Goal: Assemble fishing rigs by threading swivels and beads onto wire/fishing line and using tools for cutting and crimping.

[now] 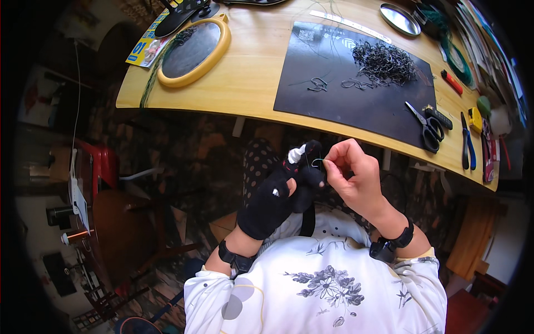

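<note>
Flowered shirt (328,286): nearest, bottom middle of the frame.
Left hand (281,186): black glove (258,214) on, maybe against pricks; curled up, cannot tell if gripping.
Right hand (356,173): bare, maybe for better feel; pinching thin curved thing (316,161), middle of the frame.
Hook pile (384,64): upper right, on dark mat (328,108) on worktop (250,83), perhaps to stay together.

Passage is offered over bare wood of the table (253,64), between the yellow-rimmed disc (173,82) and the dark mat (328,107); the mat's near left part can be crossed. Its far right is obstructed by heaped hooks (384,62); its near right corner is blocked by scissors (431,135), with pliers (468,146) farther right; the approach before its front edge is partly occupied by the right hand (354,177).
</note>
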A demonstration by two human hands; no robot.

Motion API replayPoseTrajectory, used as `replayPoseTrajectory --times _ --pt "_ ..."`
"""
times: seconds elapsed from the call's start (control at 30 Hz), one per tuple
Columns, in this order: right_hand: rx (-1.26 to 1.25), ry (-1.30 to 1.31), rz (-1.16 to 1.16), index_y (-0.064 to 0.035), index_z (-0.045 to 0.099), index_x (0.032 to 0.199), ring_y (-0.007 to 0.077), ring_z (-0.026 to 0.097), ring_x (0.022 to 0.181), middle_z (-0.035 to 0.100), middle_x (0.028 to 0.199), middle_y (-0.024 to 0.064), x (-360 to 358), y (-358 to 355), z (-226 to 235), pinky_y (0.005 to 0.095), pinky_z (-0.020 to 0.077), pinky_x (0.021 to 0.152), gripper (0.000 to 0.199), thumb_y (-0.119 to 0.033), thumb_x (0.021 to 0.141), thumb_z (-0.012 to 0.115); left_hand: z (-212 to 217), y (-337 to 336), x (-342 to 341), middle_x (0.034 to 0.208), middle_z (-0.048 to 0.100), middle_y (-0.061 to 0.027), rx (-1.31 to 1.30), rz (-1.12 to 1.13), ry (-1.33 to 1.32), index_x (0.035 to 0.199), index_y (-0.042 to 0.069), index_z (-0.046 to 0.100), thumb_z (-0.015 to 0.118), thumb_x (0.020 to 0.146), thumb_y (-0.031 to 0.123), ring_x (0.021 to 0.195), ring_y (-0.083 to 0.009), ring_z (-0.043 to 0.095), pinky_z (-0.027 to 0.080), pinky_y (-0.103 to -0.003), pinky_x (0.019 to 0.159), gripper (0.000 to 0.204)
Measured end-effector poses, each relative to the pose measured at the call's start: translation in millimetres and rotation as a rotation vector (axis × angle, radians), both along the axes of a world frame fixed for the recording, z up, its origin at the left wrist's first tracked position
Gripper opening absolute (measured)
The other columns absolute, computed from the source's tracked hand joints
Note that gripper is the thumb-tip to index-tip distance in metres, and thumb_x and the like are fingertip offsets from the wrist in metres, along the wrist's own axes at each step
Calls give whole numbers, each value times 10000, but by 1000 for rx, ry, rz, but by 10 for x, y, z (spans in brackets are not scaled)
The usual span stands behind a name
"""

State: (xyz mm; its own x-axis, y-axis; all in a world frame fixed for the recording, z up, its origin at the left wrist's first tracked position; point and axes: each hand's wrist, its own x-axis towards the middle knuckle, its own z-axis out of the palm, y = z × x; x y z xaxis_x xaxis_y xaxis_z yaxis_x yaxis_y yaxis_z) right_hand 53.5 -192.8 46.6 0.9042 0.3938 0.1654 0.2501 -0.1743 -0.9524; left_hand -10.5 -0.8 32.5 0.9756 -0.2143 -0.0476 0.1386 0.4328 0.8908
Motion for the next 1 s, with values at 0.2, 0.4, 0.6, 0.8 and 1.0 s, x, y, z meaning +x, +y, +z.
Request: replayPoseTrajectory --times 0.2,0.4,0.6,0.8,1.0 --pt "-80 -251 12 -12 568 938 60 549 582 588 717 10 -15 14 -20 213 431 542 132 5 912 697 -57 17 80 1123 679 -58 73 204 17 1394 -5 551 517 1065 386 960 -103 601 483 -259 850 511" --pt "147 226 56 -11 568 939 42 533 596 575 713 11 -14 -9 31 207 420 552 126 3 915 691 -182 88 136 1064 701 -78 803 178 14 1247 -4 646 613 1015 206 850 -151 646 514 -309 716 315" --pt "-6 -3 -33 -11 572 939 46 538 586 584 711 14 -14 6 -10 214 424 537 125 3 913 693 -95 5 0 1098 680 -19 141 50 46 1456 1 495 511 1048 512 872 -133 610 494 -312 801 654" --pt "-86 -338 -20 -16 575 940 84 552 560 587 709 34 4 49 -57 227 445 535 141 1 907 711 19 -67 68 1132 665 -15 -228 176 149 1509 0 428 514 1064 464 967 -136 624 498 -286 857 648" --pt "51 88 65 -9 571 950 49 540 585 588 723 6 -45 -4 26 210 431 543 128 12 913 692 -54 70 119 995 659 -38 502 142 39 1096 15 655 587 1031 149 895 -120 620 503 -282 801 164"
